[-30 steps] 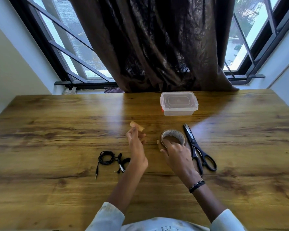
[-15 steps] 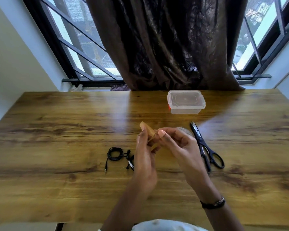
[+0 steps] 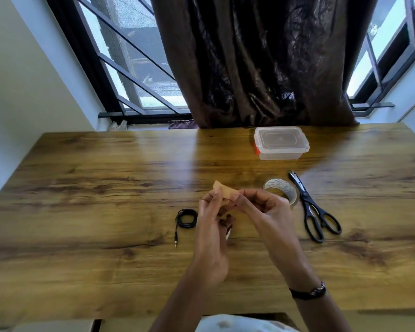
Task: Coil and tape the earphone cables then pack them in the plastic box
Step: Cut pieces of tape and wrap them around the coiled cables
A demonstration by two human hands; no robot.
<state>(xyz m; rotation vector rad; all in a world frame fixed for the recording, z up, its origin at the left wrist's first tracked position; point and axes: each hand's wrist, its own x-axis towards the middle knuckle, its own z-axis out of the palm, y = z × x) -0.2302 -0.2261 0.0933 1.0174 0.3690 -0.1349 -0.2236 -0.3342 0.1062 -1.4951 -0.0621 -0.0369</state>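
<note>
Above the near table [image 3: 82,236], both hands pinch one tape strip [image 3: 223,191]: left hand [image 3: 211,226], right hand [image 3: 264,209]. We should keep it taut and carry it left to the coiled earphone cable [image 3: 187,218]

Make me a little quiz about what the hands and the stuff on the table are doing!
1. True or false: the lid is on the plastic box.
2. What do the left hand and the right hand pinch between them? A) the scissors B) a piece of tape C) the tape roll
3. Fill in: the coiled earphone cable lies on the table on the ____ side of the hands.

Key: 1. True. 2. B; the scissors and roll lie on the table to the right. 3. Left.
</note>
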